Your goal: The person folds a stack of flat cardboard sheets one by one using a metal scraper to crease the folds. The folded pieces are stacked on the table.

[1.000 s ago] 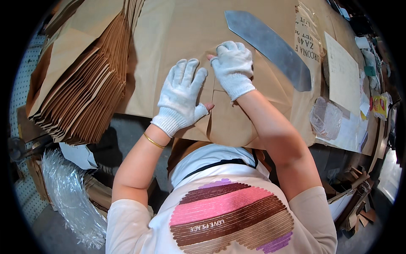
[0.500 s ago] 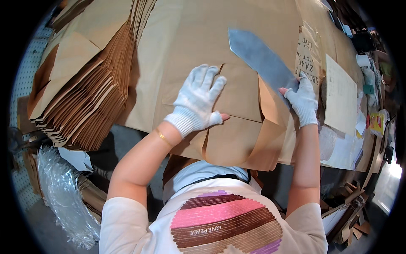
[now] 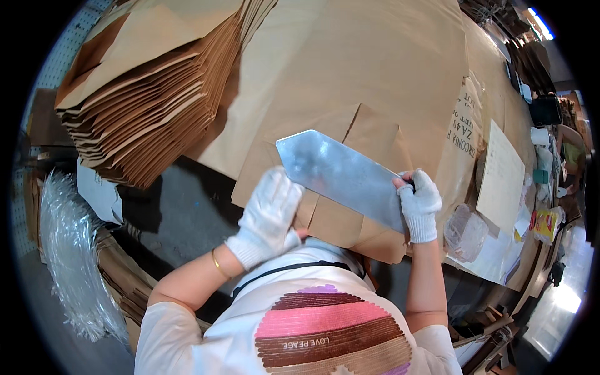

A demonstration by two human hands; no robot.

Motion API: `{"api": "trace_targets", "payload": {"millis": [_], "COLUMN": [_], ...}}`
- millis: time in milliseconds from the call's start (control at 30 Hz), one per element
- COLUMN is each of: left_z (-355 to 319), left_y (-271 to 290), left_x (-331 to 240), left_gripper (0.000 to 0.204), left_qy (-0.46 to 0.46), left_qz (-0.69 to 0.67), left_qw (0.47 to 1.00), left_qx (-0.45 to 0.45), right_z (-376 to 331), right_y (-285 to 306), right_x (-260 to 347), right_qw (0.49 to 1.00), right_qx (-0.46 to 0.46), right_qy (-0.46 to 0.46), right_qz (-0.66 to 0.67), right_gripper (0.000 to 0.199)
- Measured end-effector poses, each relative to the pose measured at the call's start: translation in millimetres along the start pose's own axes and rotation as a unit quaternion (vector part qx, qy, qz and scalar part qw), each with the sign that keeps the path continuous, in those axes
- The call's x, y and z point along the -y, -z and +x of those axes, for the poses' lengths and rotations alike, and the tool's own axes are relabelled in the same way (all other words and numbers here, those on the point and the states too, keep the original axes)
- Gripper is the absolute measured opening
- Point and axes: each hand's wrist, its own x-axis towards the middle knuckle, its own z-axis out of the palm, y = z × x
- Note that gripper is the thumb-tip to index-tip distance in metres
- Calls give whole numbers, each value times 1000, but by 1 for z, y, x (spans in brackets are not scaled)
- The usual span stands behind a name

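A brown paper bag (image 3: 340,215) lies in front of me, its near end folded with flaps and creases. My right hand (image 3: 420,201), in a white glove with bare fingertips, grips the right end of a flat grey metal plate (image 3: 337,175) with an angled tip. The plate lies slantwise over the folded end. At the bag's left edge, my left hand (image 3: 270,209), gloved the same way, rests flat with fingers stretched out. Its fingertips are close to the plate's left end; whether they touch it I cannot tell.
A thick fanned stack of brown paper bags (image 3: 150,100) stands at the left. Clear plastic strands (image 3: 72,256) hang below it. At the right lie a pale board (image 3: 501,176), a crumpled plastic bag (image 3: 465,232) and a yellow packet (image 3: 545,225). Another person (image 3: 570,150) is at the far right.
The metal plate has come nearer and left, down over the folded end, with my right hand. My left hand has drawn back toward me. The whole view has also shifted.
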Motion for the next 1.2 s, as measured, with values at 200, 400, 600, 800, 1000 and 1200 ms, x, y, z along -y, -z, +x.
{"api": "trace_targets", "payload": {"millis": [200,400,600,800,1000,1200], "left_z": [25,21,31,23,25,26], "left_y": [20,-6,-1,-16,-13,-6], "left_x": [6,22,17,22,7,3], "left_gripper": [67,66,63,66,70,70], "left_qy": [-47,-78,-68,-81,-74,-87], "left_qz": [-33,-9,1,49,136,140], "left_qw": [998,996,998,996,986,986], "left_qx": [-31,-43,-16,-4,55,39], "right_z": [11,17,12,-15,-27,-24], "right_y": [-7,-9,-10,-19,-24,-24], "right_x": [10,18,15,27,22,26], "right_qw": [999,997,997,950,965,959], "right_qx": [19,56,18,27,30,42], "right_qy": [39,11,54,265,233,245], "right_qz": [-23,-46,-57,-162,-113,-133], "right_gripper": [22,19,21,60,76,73]}}
